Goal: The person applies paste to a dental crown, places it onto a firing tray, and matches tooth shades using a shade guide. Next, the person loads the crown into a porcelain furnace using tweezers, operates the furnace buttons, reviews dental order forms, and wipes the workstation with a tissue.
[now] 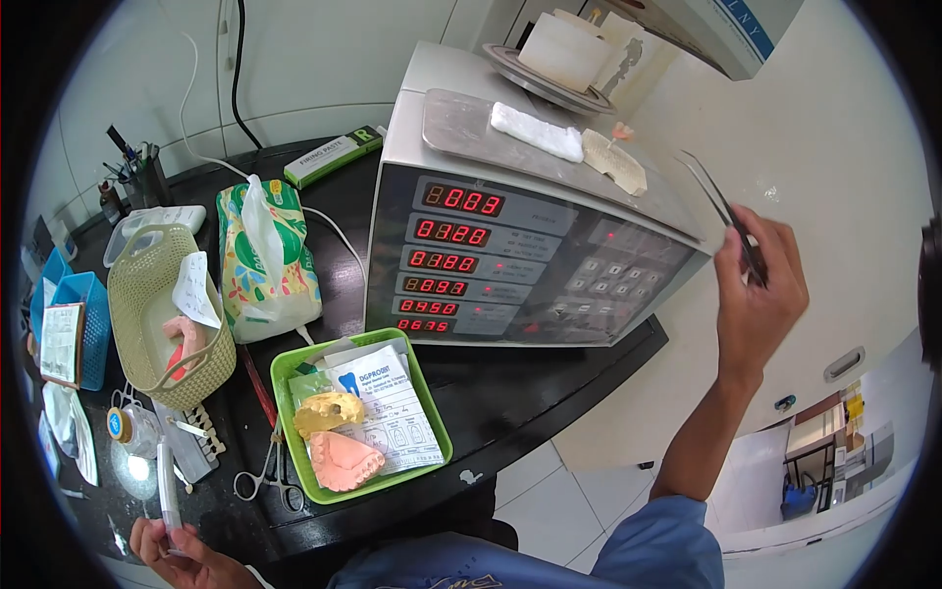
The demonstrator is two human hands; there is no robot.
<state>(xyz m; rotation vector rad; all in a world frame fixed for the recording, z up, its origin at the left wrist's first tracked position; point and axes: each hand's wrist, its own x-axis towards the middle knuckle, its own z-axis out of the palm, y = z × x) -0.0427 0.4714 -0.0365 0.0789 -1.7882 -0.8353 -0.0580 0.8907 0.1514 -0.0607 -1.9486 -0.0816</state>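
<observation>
Clearly, the largest thing here is one boxy machine (530, 265) with six lit red readouts; it looks heavy and rigid, and its bulk would need a two-handed hold low on the sides. Next comes one tissue pack (285, 270), light and soft, best lifted around its middle. One green tray (279, 412) looks light, to be taken by opposite rims, since two loose casts lie in it: one yellow (329, 412), one pink (343, 461), probably brittle and better held by their thick bases.

The one pair of tweezers (708, 189) is up beside the machine's right edge, closed in the right hand (770, 285), its slim tips parted. It looks light, springy and perhaps slick; the grip belongs on the dark shanks. The left hand (186, 558) is closed around the lower end of one pale tube (168, 486), low at the table's edge, seemingly light and smooth. Smallest is one pinkish piece (622, 131) above one porous block (614, 165), likely fragile, wanting only a gentle pinch.
</observation>
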